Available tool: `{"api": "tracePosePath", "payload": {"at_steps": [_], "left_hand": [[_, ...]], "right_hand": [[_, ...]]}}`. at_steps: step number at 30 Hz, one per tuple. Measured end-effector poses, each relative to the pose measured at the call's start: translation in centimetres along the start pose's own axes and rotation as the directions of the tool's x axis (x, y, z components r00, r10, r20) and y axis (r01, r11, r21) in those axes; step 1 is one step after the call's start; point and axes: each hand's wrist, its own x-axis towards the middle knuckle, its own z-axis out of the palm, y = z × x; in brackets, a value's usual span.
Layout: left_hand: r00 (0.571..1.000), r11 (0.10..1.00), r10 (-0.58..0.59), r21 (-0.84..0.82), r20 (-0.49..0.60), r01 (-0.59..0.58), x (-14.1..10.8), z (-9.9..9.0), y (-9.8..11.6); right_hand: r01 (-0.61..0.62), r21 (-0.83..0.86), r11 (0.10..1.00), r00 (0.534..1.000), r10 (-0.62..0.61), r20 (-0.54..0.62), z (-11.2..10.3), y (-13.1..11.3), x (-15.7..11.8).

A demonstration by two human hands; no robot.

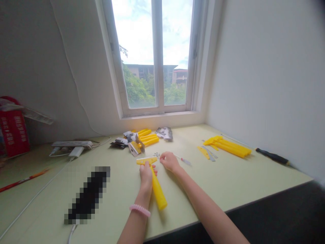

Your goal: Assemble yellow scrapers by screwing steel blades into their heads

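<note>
My left hand (146, 173) is wrapped round the neck of a yellow scraper (158, 191), just below its wide head, with the handle slanting toward the table's front edge. Close to the head's right end, my right hand (169, 162) has its fingertips pressed together near the tabletop; anything between them is too small to make out. Small metal screws (156, 155) lie in a loose group just beyond my hands. A screwdriver with a clear handle (186, 161) rests to the right of my right hand.
Yellow handles (149, 138) and packets (165, 133) lie near the window. More yellow scrapers (231, 147) and loose blades (212, 154) are at right, beside a black-handled screwdriver (271, 156). A power strip (73, 145) and a pixelated dark object (88, 196) lie at left.
</note>
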Motion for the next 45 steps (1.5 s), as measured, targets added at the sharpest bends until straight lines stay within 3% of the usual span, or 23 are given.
{"api": "tracePosePath", "payload": {"at_steps": [6,11,15,19,24,38,45], "left_hand": [[0.996,0.998,0.015,0.065,0.088,-0.021,-0.2,0.3,-0.3],[0.991,0.993,0.003,0.120,0.132,-0.019,0.1,0.4,-0.7],[0.979,0.985,-0.030,0.171,0.200,-0.005,0.2,0.6,-0.9],[0.963,0.981,-0.023,0.192,0.267,-0.030,-0.1,0.8,-0.8],[0.961,0.978,-0.033,0.206,0.274,-0.025,-0.4,0.9,-0.7],[0.963,0.982,-0.016,0.185,0.269,-0.035,-0.2,0.8,-0.8],[0.953,0.987,-0.034,0.161,0.302,-0.016,-0.3,0.8,-0.7]], "right_hand": [[-0.050,0.057,0.997,0.998,0.047,0.048,-1.2,0.3,-0.4],[-0.118,0.225,0.967,0.992,0.124,-0.010,-2.8,0.7,-0.7],[-0.171,0.542,0.823,0.984,0.167,0.056,-3.8,0.2,-1.0],[-0.210,0.717,0.665,0.974,0.077,0.214,-4.0,-0.7,-1.4],[-0.286,0.724,0.628,0.952,0.100,0.289,-4.4,-1.5,-2.0],[-0.282,0.790,0.544,0.956,0.086,0.282,-3.5,-1.1,-1.9],[-0.448,0.798,0.402,0.894,0.206,0.398,-3.9,-1.1,-1.8]]}}
